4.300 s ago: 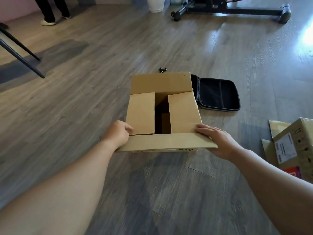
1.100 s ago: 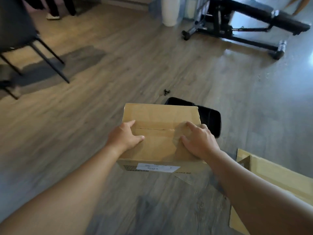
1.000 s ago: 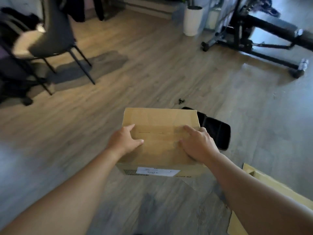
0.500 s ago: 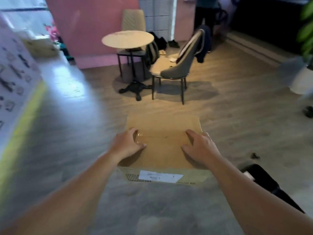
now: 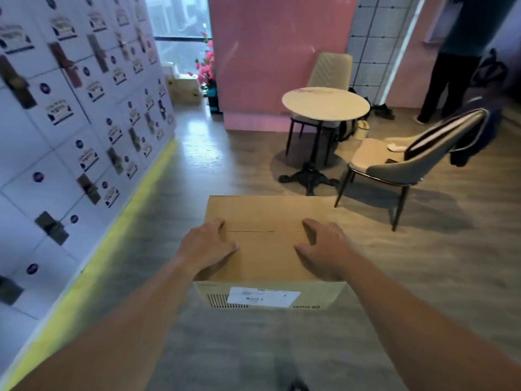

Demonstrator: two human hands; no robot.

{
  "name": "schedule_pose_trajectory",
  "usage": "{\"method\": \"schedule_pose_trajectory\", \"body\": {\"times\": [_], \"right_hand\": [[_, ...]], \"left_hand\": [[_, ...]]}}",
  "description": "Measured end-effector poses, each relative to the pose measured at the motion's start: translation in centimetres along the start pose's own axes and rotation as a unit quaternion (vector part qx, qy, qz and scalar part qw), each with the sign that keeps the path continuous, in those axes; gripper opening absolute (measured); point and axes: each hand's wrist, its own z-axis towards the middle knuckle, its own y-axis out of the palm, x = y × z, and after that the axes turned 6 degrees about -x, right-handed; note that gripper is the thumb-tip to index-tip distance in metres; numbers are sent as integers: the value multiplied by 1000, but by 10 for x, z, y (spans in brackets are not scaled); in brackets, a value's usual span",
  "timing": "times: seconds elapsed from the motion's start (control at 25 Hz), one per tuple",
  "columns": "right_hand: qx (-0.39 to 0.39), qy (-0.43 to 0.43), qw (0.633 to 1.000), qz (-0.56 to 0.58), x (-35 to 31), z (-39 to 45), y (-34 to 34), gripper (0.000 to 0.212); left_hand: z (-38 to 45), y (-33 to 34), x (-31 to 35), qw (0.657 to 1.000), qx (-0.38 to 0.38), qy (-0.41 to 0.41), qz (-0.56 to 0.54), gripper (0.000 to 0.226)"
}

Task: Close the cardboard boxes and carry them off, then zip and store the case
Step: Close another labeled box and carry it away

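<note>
- Box [image 5: 267,249], flaps down, sits out in front of me above the floor [image 5: 423,277], near centre.
- My left hand [image 5: 207,246] and right hand [image 5: 324,249] lie spread over its top corners, fingers bent down the sides (how it's held up, I can't tell).
- Untaped seam could spring open, or the box could slip.
- Table [image 5: 325,104] and chair [image 5: 400,162] stand far right; lockers [image 5: 70,122] left.
- Case is out of view; label is blurred.

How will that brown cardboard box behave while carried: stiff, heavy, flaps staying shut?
The closed brown cardboard box looks stiff: its edges stay straight. Probably light for its size, since the left hand and right hand mostly lie over its top edges. No tape shows on the centre seam, so the flaps may spring up once released.
</note>
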Motion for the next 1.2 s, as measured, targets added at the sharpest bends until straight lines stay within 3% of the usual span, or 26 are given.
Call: {"method": "schedule_pose_trajectory", "body": {"times": [0.12, 0.52, 0.72, 0.96, 1.2], "right_hand": [[-9, -36, 999, -7, -28, 92, -2, 82], [-48, -142, 989, 2, -147, 377, -53, 58], [-55, -151, 987, -3, -218, 533, -48, 68], [-55, -122, 991, -9, -304, 712, -58, 83], [-49, -112, 992, 6, -350, 906, -72, 81]], "left_hand": [[66, -23, -20, 999, 8, -29, -13, 78], [286, -142, -59, 992, 76, -85, -56, 67], [426, -199, -112, 990, 107, -87, -35, 65], [599, -279, -159, 993, 91, -61, -48, 50], [800, -343, -187, 995, 85, -52, -9, 59]]}}
